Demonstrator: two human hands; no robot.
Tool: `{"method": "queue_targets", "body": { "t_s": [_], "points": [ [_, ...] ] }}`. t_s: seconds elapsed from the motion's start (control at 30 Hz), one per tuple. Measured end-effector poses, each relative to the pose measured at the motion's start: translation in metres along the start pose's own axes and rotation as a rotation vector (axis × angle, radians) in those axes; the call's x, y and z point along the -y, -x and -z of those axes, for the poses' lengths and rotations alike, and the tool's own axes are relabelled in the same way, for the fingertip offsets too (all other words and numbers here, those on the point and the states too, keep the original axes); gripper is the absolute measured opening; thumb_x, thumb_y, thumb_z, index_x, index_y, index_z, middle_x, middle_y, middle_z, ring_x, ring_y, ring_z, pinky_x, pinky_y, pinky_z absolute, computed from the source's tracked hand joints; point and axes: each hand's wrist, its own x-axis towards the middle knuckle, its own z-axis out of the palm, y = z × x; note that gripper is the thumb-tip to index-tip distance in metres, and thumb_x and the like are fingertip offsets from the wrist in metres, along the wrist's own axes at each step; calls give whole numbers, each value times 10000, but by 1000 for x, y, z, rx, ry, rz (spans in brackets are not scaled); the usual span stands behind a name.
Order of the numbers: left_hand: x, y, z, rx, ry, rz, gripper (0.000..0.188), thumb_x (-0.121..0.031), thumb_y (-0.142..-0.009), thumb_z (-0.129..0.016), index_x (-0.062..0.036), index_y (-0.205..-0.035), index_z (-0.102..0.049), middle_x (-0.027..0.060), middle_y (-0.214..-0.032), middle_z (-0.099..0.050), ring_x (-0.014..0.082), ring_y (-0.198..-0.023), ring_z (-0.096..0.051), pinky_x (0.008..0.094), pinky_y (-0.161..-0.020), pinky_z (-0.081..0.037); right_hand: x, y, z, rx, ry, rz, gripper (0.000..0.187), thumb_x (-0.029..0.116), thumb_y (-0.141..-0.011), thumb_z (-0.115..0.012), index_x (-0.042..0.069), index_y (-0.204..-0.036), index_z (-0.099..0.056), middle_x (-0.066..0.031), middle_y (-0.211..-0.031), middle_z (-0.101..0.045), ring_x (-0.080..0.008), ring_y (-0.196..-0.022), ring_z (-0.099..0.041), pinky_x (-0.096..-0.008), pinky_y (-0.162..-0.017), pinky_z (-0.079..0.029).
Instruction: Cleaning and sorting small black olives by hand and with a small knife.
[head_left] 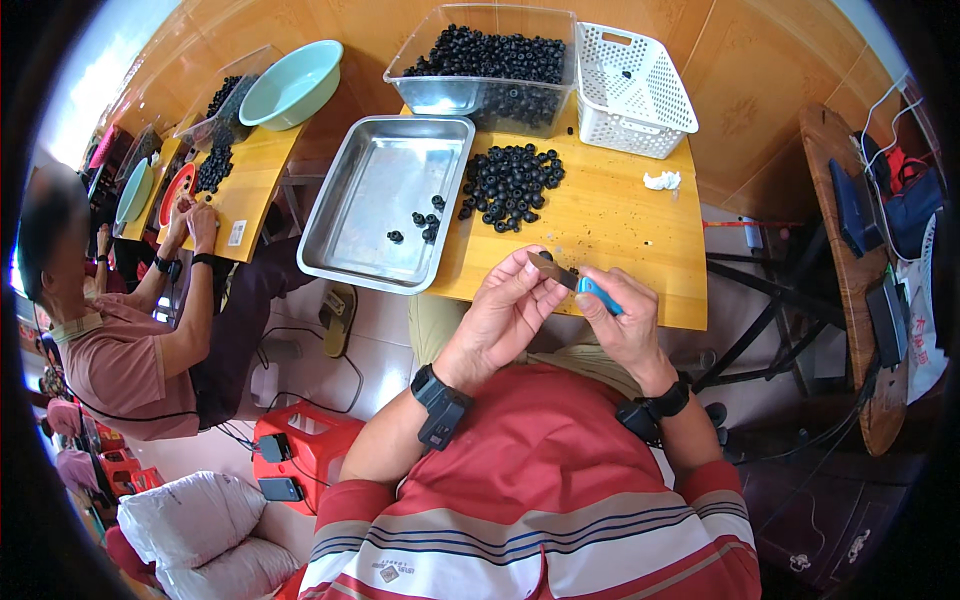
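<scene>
Over the near edge of the wooden table [660, 270], my right hand [630, 325] grips a small knife [596, 296] by its blue handle. The dark blade points left, toward the fingertips of my left hand [500, 318]. Those fingers pinch a small black rubber-looking piece [545, 256], mostly hidden by fingers and blade. Just beyond my hands lies a loose pile of black ring-shaped pieces [512, 185] with holes in them. To its left, a metal tray [385, 190] holds several more of these pieces at its right side.
At the back stand a clear plastic bin [555, 110] full of black pieces and a white perforated basket [640, 135]. A crumpled white tissue [661, 181] lies at right. A co-worker [130, 350] sits at a left table with a green basin [292, 85]. A red stool [330, 440] stands below.
</scene>
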Motion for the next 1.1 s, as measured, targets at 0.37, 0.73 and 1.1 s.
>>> {"method": "queue_targets", "body": {
  "t_s": [0.37, 0.73, 1.1],
  "points": [
    [-5, 14, -18, 11, -146, -28, 214, -120, -989, -654, -75, -1197, -633, 74, -1090, -680, 196, -1016, -667, 360, -956, -587, -18, 3, 9, -190, -131, -308, 333, 233, -1002, -679, -66, -1146, -700, -71, -961, -725, -98, -846, -615, -263, -768, -515],
    [4, 12, -9, -45, -176, 47, 184, -89, -1002, -638, -46, -1180, -641, 58, -1078, -702, 140, -995, -694, 305, -906, -603, 20, -17, -19, 84, -257, -144, 308, 202, -915, -774, -40, -1097, -717, -77, -818, -664, -104, -713, -597, -251, -640, -481],
    [-8, 14, -2, -248, -466, -27, 196, -103, -969, -696, -41, -1142, -627, 53, -997, -711, 127, -895, -694, 295, -848, -599, -13, -44, -8, -80, -137, -272, 282, 241, -906, -775, -14, -1006, -708, -34, -817, -690, -79, -746, -597, -266, -668, -490]
  ]
}}
